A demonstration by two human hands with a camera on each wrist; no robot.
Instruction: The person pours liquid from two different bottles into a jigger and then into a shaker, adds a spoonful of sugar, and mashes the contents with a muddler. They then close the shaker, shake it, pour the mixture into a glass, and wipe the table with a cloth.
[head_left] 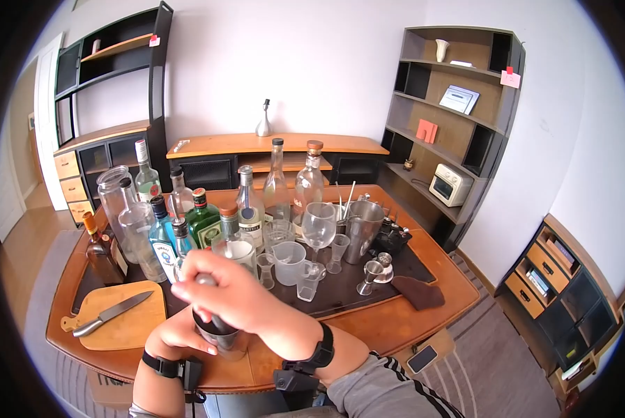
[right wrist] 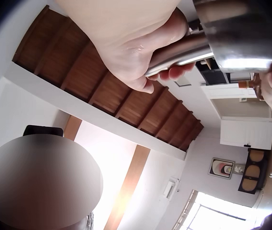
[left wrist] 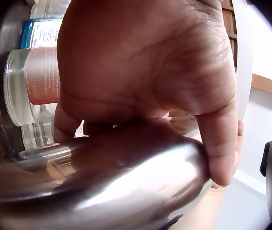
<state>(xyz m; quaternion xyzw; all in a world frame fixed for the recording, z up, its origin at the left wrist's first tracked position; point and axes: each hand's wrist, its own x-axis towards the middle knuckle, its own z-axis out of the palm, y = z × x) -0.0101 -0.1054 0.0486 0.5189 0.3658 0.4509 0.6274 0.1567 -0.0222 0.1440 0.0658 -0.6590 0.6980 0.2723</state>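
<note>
your right hand (head_left: pixel 222 291) curls round a metal rod (right wrist: pixel 183 58), set in the metal cup (head_left: pixel 223 340) your left hand (head_left: pixel 176 332) grips just below; looks like muddling, pressing down next wants that cup steady.

Shiny steel cup (head_left: pixel 219 340) sat mouth-up at the table's (head_left: pixel 277 364) near edge, left hand (head_left: pixel 175 331) gripped its side, metallic rod-shaped tool (head_left: pixel 206 279) ran down into it, right hand (head_left: pixel 229 291) clasped its top

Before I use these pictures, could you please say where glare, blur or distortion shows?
Head: the low right-hand cabinet looks skewed, corners dark; left wrist: glare streaks the metal cup; right wrist: the window washes out, a blurred oval sits lower left.
</note>
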